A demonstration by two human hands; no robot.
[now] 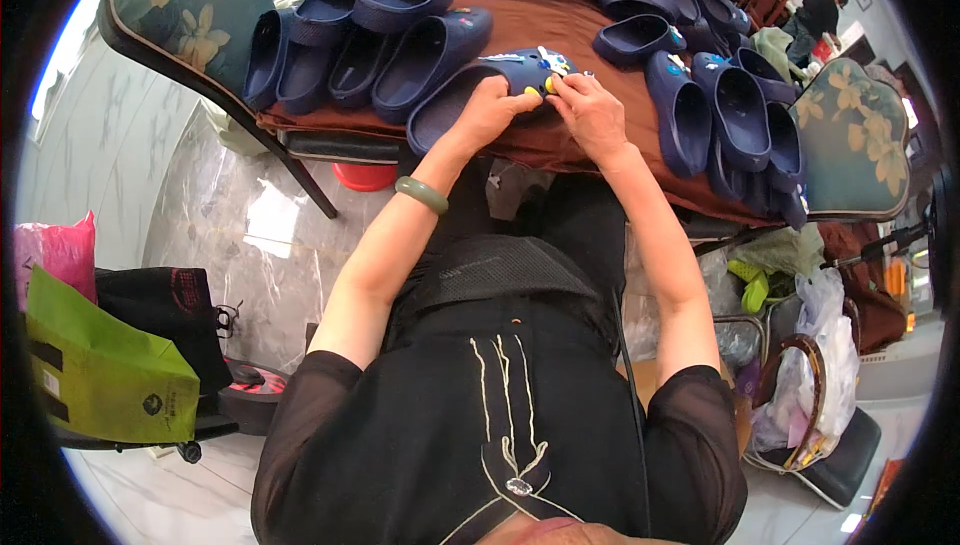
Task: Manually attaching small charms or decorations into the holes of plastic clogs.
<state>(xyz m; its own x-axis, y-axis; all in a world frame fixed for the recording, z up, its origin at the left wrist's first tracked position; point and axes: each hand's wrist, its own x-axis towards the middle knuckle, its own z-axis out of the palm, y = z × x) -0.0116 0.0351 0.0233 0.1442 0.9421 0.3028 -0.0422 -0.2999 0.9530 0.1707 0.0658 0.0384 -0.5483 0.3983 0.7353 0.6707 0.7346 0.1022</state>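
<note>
A navy blue foam clog [438, 113] lies at the front edge of the cloth-covered table, its toe pointing right and away. My left hand [486, 113] is closed on the clog's side, the thumb stretched along its upper near a yellow piece [531, 91]. From the right, my right hand [592, 117] pinches at a small yellow charm [550, 84] on the toe. White and blue charms [552, 61] sit on the same upper, just beyond my fingertips. The underside of the clog and some of my left fingers are hidden.
Several navy clogs [430, 57] stand in rows to the left, and more clogs [740, 115] are grouped at the right. Floral-backed chairs [190, 5] flank the brown cloth [530, 20]. A green bag [105, 365] stands lower left; plastic bags [815, 365] rest on a chair lower right.
</note>
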